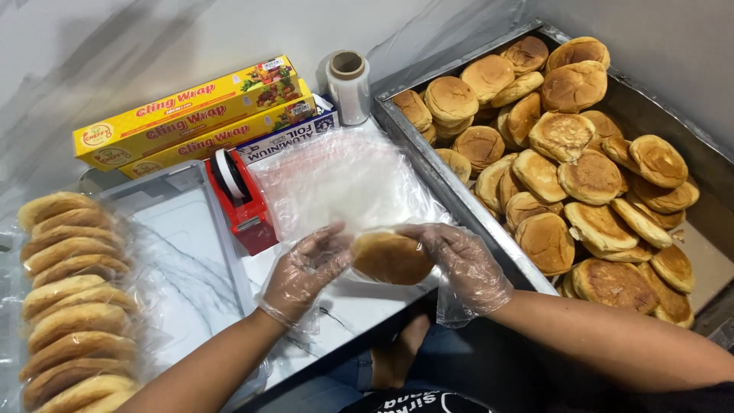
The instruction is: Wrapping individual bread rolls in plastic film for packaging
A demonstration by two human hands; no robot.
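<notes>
Both my hands wear thin clear plastic gloves. My left hand (pixel 303 269) and my right hand (pixel 463 260) together hold one round brown bun (pixel 391 258) inside a small clear plastic bag, just above the near edge of the white table. A stack of flat clear plastic bags (pixel 342 180) lies right behind the bun. A large metal tray (pixel 451 187) on the right is piled with several loose brown buns (pixel 569 180).
Wrapped buns (pixel 69 298) stand in a row at the far left. A red tape dispenser (pixel 238 197) sits left of the bags. Behind it lie yellow cling wrap boxes (pixel 191 111), a foil box (pixel 294 138) and a roll of clear film (pixel 349 86).
</notes>
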